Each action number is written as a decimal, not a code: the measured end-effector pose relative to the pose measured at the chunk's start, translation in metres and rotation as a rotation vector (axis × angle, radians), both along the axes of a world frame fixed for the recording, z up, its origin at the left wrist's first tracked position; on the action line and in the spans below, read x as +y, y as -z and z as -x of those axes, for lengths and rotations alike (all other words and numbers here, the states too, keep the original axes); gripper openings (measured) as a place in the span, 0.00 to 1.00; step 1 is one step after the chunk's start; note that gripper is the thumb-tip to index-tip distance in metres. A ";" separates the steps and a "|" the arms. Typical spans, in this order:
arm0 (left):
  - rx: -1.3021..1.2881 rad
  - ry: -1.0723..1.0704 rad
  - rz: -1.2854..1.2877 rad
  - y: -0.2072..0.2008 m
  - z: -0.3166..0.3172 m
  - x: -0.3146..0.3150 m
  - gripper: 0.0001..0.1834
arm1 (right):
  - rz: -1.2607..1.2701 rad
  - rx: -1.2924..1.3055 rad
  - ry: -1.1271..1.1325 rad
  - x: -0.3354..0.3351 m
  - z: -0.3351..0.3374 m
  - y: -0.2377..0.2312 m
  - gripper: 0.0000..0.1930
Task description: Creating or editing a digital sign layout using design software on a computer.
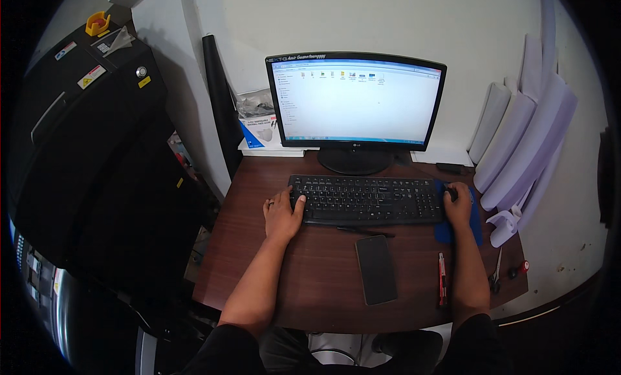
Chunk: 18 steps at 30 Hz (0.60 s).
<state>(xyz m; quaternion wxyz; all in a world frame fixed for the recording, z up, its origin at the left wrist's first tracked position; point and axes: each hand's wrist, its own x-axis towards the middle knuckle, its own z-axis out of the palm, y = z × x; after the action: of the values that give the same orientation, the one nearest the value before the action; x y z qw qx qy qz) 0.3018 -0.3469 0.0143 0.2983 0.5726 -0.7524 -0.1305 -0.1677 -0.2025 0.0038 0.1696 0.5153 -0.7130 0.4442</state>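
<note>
My left hand [283,214] lies over the left end of a black keyboard [369,200], fingers apart, with the thumb on the keys. A ring shows on one of its fingers. At the keyboard's other end, my right hand [459,208] is curled over a dark computer mouse [451,193], which it mostly hides. A blue mouse pad [444,233] is under that hand. Behind the keyboard stands a monitor [356,106], lit with a file window and a row of small icons. Between my forearms lies a dark-screened phone [376,271], below a thin black pen [364,231].
A red cutter knife [442,279] lies beside my right forearm, with scissors [496,275] past it. Tall rolls of white paper [527,135] lean at the right wall. A large black machine [90,161] stands left of the brown desk [239,245]. A box [260,133] sits behind it.
</note>
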 end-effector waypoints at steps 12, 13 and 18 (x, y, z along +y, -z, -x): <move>0.010 -0.007 -0.025 -0.003 0.001 0.002 0.33 | -0.061 0.015 -0.013 0.001 -0.003 0.000 0.13; 0.011 -0.009 -0.025 -0.003 0.000 0.002 0.33 | -0.059 0.022 -0.009 0.001 -0.004 0.000 0.13; 0.005 -0.005 -0.005 0.000 -0.001 0.001 0.33 | -0.079 -0.035 -0.019 -0.001 -0.003 0.000 0.14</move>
<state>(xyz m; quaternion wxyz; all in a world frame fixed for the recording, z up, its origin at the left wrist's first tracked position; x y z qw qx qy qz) 0.3026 -0.3462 0.0146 0.2990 0.5750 -0.7499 -0.1329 -0.1646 -0.2031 0.0033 0.1324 0.5207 -0.7278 0.4261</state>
